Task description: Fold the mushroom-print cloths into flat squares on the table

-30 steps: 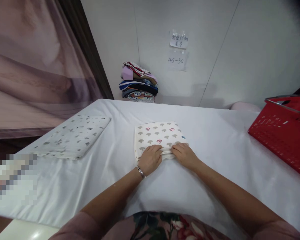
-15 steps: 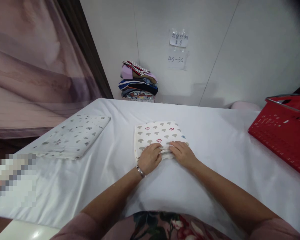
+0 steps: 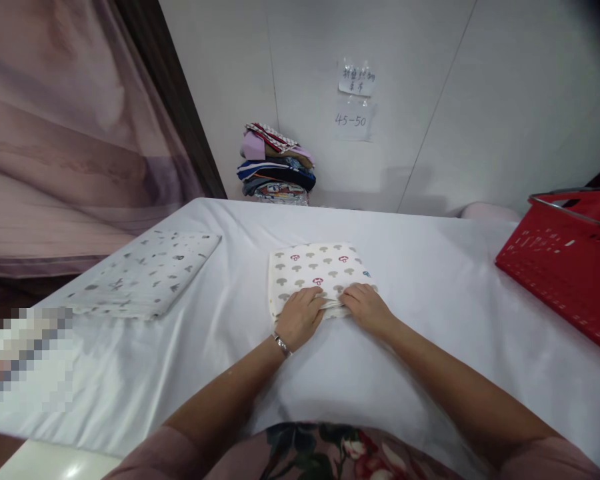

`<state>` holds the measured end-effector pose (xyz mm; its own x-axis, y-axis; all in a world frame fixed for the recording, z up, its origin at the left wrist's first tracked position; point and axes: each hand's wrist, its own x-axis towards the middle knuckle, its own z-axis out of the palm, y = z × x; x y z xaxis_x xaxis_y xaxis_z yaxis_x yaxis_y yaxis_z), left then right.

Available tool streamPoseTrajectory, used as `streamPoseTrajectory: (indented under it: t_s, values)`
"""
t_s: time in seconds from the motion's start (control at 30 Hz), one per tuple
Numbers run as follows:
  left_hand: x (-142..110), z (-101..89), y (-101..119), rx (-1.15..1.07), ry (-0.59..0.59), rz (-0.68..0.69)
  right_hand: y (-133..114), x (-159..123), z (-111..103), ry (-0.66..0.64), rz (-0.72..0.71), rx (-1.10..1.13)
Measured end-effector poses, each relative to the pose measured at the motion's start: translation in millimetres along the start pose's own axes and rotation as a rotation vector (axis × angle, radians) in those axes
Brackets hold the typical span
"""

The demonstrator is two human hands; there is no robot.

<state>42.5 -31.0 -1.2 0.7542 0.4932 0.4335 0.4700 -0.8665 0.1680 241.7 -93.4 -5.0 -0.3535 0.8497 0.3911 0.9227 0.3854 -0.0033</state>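
Observation:
A folded white cloth (image 3: 313,265) with grey, red and blue mushroom prints lies flat in front of me, several layers thick at its near edge. My left hand (image 3: 300,318) grips that near edge on the left, fingers on top and the thumb at the fold. On the right part of the same edge, my right hand (image 3: 367,308) pinches the layers, fingertips on the printed top. Between the two hands the edge is slightly lifted and the layers show. A bracelet (image 3: 281,345) circles my left wrist.
Another folded cloth (image 3: 150,270) with small grey prints lies to the left on the white-covered table (image 3: 445,293). At the right stands a red basket (image 3: 565,260). A stack of folded fabrics (image 3: 277,167) rises behind the far edge, against the wall with paper signs (image 3: 353,120).
The layers at the near edge between my hands sit a little flatter and closer together. Both hands have barely shifted, and the cloth stays in place.

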Motion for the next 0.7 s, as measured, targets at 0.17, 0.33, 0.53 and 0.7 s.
streamPoseTrajectory:
  t_s: [0.17,0.33,0.53,0.7]
  values:
    - [3,-2.0,2,0.028,0.003,0.013,0,0,-4,-0.013,0.010,-0.004]
    - [4,-1.4,4,0.065,-0.030,0.048,-2,-2,-7,-0.016,0.005,0.004]
    - [3,0.7,4,0.107,-0.045,0.102,0,-8,-4,-0.012,-0.024,0.032]
    - [0,3.4,4,0.104,-0.024,0.112,0,-12,-1,-0.013,-0.026,0.065]
